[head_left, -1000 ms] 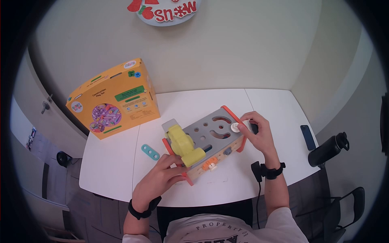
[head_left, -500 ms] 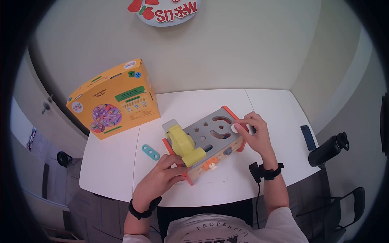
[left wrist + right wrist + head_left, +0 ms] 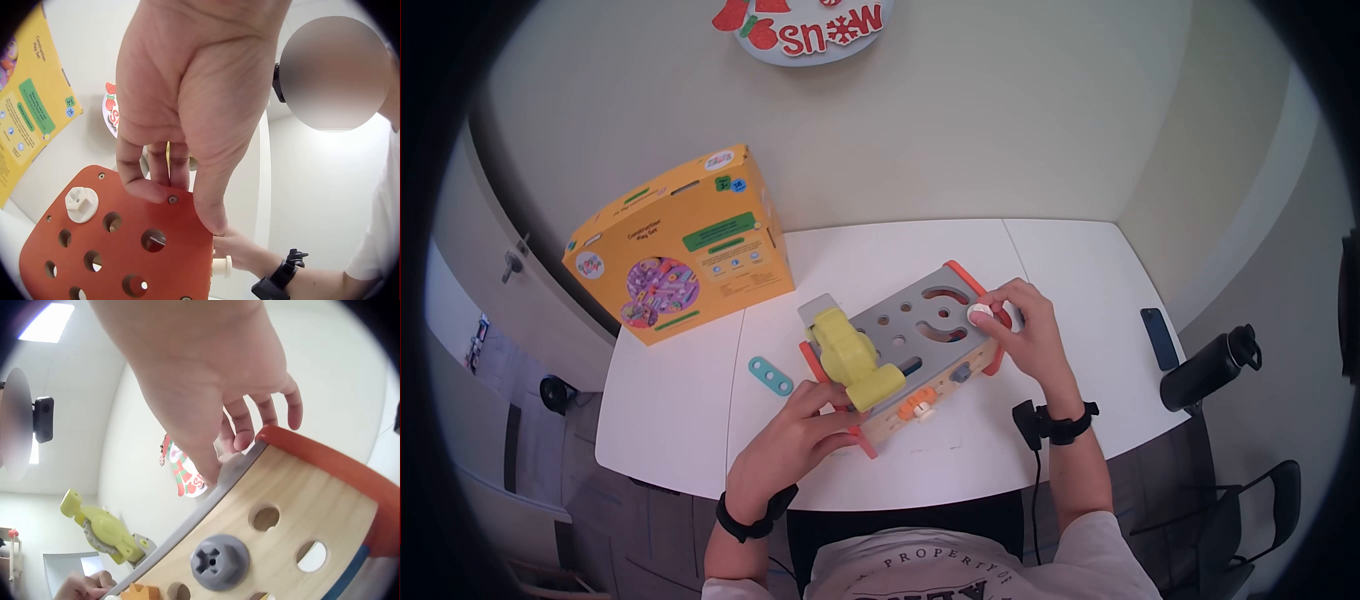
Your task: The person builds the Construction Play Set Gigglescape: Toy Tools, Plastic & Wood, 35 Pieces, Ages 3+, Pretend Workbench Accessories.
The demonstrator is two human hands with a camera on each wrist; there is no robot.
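Note:
A toy workbench with a grey slotted top (image 3: pixel 912 325) and red end panels (image 3: pixel 125 250) stands at an angle on the table. My left hand (image 3: pixel 800 435) grips its near left corner, fingers and thumb on the red panel's edge. My right hand (image 3: pixel 1032 330) pinches a white round piece (image 3: pixel 979 314) at the top's right end; in the right wrist view that piece is partly hidden by the fingers. A yellow-green tool-shaped part (image 3: pixel 845 355) sits on the left end. A grey bolt head (image 3: pixel 220 562) and an orange gear (image 3: pixel 918 404) are on the wooden side.
A teal strip with holes (image 3: pixel 770 376) lies left of the workbench. Behind it at the left stands a yellow box (image 3: pixel 685 245). A phone (image 3: pixel 1160 339) and a black bottle (image 3: pixel 1210 368) are at the table's right edge.
My right hand's fingers have shifted slightly around the white piece, with the wrist a little further left. My left hand and the workbench have hardly moved.

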